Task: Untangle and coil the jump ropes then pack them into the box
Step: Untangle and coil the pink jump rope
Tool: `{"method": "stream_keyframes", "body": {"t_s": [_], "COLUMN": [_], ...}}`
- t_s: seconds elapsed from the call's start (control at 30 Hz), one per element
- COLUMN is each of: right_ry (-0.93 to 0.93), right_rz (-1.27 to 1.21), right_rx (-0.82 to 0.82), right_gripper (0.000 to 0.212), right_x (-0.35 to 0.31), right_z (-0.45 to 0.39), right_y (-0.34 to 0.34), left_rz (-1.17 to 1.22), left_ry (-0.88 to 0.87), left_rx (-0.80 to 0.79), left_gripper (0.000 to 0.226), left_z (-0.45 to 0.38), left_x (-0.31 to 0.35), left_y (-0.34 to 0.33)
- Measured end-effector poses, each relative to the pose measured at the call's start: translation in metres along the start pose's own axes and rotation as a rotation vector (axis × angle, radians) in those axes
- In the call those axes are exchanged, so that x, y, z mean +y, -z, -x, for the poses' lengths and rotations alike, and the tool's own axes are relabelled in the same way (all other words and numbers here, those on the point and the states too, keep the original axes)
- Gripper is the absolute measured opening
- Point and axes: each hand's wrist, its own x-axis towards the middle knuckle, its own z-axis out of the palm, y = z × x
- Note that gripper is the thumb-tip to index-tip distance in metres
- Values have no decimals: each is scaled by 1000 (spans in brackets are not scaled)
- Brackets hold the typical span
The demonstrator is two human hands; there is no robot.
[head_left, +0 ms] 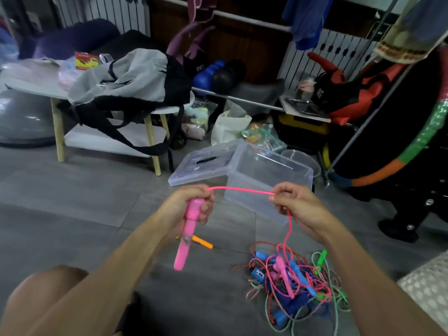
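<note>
Left hand (191,204) is wrapped round the top of a pink handle (186,236); right hand (294,202) pinches the pink rope (242,189), which is stretched taut between the 2 hands and then drops to the floor.

Box (268,183): clear, open, nothing seen inside, on the floor just beyond the hands; its lid (201,166) lies beside it on the left.

Tangle (298,282): blue, green, pink and striped ropes with several handles, heaped on the floor below the right hand, near the bottom right corner of the view.

Orange handle (202,241): lies apart on the floor under the left forearm.

Risks, judged:
1. Pulling the pink rope hard would likely cinch knots and drag the whole heap.
2. Second pink handle is buried and may snag.
3. Coiling before the rope is free would trap other strands in the coil.
</note>
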Motion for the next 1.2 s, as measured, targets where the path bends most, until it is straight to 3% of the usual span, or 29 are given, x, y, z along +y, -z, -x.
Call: {"method": "stream_keyframes", "body": {"t_s": [0.13, 0.27, 0.37, 0.43, 0.53, 0.63, 0.7, 0.77, 0.87, 1.0, 1.1, 1.2], "right_ry": [-32, 83, 110, 99, 107, 316, 395, 356, 179, -58, 8, 200], "right_rz": [-88, 137, 456, 535, 610, 836, 822, 759, 607, 362, 133, 87], "right_rx": [190, 282, 187, 137, -28, -209, -294, -324, -209, -99, -73, 5], "right_gripper": [11, 22, 37, 44, 36, 32, 34, 35, 33, 16, 7, 11], "right_x": [21, 12, 10, 15, 15, 2, -5, -7, 3, 24, 17, -4], "right_z": [-2, -12, -15, -14, -2, 20, 30, 33, 30, 32, 37, 28], "right_y": [15, 10, -14, -30, -48, -67, -76, -73, -44, 7, 19, 24], "left_rz": [77, 59, 194, 260, 347, 433, 431, 393, 315, -203, -480, -603], "left_ry": [35, 29, -13, -54, -145, -163, -159, -153, -205, -289, -199, -89], "left_rx": [-74, -201, -196, -179, -76, -48, -47, -2, 173, 319, 224, -9], "left_gripper": [10, 31, 42, 43, 40, 40, 41, 41, 46, 59, 59, 63], "left_z": [-9, -10, -14, -21, -31, -34, -34, -34, -36, -42, -43, -40], "left_x": [-4, 9, 21, 27, 26, 19, 17, 18, 22, 18, 9, -8], "left_y": [-7, -21, -24, -23, -20, -22, -25, -25, -21, -14, -23, -52]}}
